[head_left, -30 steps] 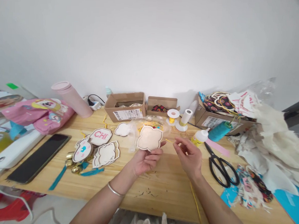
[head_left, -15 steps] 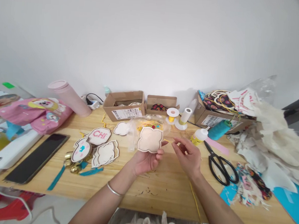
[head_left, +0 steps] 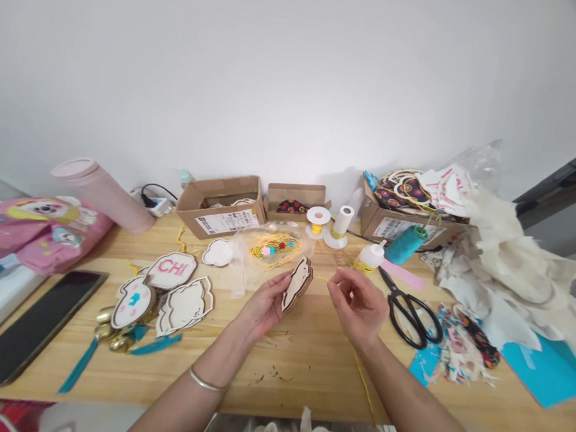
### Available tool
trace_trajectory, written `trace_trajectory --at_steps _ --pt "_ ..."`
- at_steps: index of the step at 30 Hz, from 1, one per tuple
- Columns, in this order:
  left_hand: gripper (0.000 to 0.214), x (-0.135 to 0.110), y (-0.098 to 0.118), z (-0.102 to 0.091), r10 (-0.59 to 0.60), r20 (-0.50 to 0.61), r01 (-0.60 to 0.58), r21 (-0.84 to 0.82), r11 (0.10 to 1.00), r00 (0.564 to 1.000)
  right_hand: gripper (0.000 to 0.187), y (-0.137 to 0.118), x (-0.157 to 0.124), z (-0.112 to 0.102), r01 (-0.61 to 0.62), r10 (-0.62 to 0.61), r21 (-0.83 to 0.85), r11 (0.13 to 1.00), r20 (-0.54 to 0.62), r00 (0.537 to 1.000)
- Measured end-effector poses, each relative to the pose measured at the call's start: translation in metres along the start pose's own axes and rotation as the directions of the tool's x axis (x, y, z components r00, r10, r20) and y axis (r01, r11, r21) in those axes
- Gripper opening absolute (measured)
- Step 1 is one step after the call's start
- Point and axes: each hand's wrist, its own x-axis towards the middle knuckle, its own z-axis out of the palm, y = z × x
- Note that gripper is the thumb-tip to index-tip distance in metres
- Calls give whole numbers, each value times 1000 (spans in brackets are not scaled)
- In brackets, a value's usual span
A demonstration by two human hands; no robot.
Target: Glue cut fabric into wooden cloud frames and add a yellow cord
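Note:
My left hand (head_left: 264, 306) grips a flat wooden plaque (head_left: 297, 285) with a scalloped, dark-edged outline, turned nearly edge-on so its layers show. Just to the right, my right hand (head_left: 359, 306) pinches a yellow cord (head_left: 321, 278) between thumb and fingertips. A short stretch of the cord runs toward the plaque; more of it (head_left: 365, 386) hangs below the right hand past the table edge. Whether the cord passes through the plaque cannot be made out. Behind the hands lies a clear plastic bag with yellow strings and coloured beads (head_left: 274, 248).
On the left are finished-looking plaques, one lettered CHI (head_left: 172, 271), golden bells (head_left: 121, 341), a phone (head_left: 33, 326) and a pink tumbler (head_left: 105, 193). At right lie black scissors (head_left: 412, 317), a glue bottle (head_left: 370, 256), teal thread (head_left: 405, 245) and cloth scraps. Cardboard boxes (head_left: 222, 205) line the wall.
My left hand has turned the plaque from face-on to nearly edge-on. My right hand still pinches the yellow cord. The whole view has shifted slightly to the right.

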Motion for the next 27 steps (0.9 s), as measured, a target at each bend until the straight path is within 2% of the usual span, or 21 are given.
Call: trace_trajectory --at_steps 7,11,15,17,19,23,27 --pt "19 2 0 -3 4 -19 -4 37 999 1000 41 0 -1 -1 54 -54 16 998 -13 998" --pt "23 4 -1 -5 89 -42 -86 69 994 995 40 2 -3 -1 39 -38 39 998 -37 999" --pt "30 4 -2 -7 277 -74 -265 139 954 958 22 2 1 1 -116 116 8 993 -119 986" --pt "34 4 -2 -6 356 -67 -341 171 924 932 16 3 4 3 -225 221 -6 974 -153 963" --pt "36 4 -2 -6 412 -53 -398 179 900 910 17 5 8 4 -313 311 11 950 -158 937" --pt "41 3 -2 -6 450 -53 -434 187 881 892 22 11 11 7 -431 437 75 899 -125 891" --pt "43 1 -3 -4 447 -47 -427 218 878 894 24 16 10 8 -490 501 115 864 -110 858"
